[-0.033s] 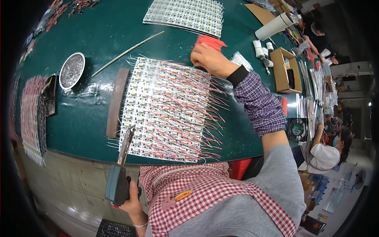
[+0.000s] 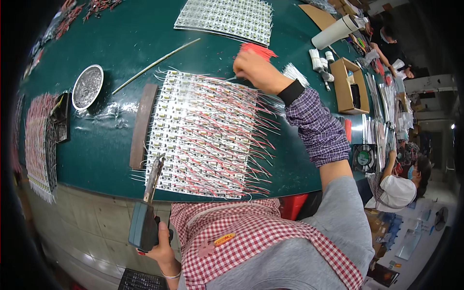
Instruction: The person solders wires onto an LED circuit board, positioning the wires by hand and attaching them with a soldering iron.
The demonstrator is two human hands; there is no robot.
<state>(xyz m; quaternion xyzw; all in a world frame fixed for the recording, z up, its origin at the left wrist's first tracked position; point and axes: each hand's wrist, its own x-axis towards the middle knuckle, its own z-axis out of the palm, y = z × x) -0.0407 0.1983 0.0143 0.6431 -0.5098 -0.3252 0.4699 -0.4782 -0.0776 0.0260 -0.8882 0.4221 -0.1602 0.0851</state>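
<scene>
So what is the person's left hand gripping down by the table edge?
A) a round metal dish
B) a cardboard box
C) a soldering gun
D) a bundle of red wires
C: the left hand grips a dark soldering gun, its tip pointing up over the wired panel.

Beyond the fingers of the right hand (image 2: 256,70): a second white panel of small boards (image 2: 227,17). Well left of those fingers: a thin pale rod (image 2: 154,63), a round metal dish (image 2: 87,87) of grey scraps, a brown wooden bar (image 2: 141,125). To their right: white bundles (image 2: 321,60), an open cardboard box (image 2: 345,84), a white roll (image 2: 333,33). Farther right and lower: a small black fan (image 2: 365,158).
</scene>
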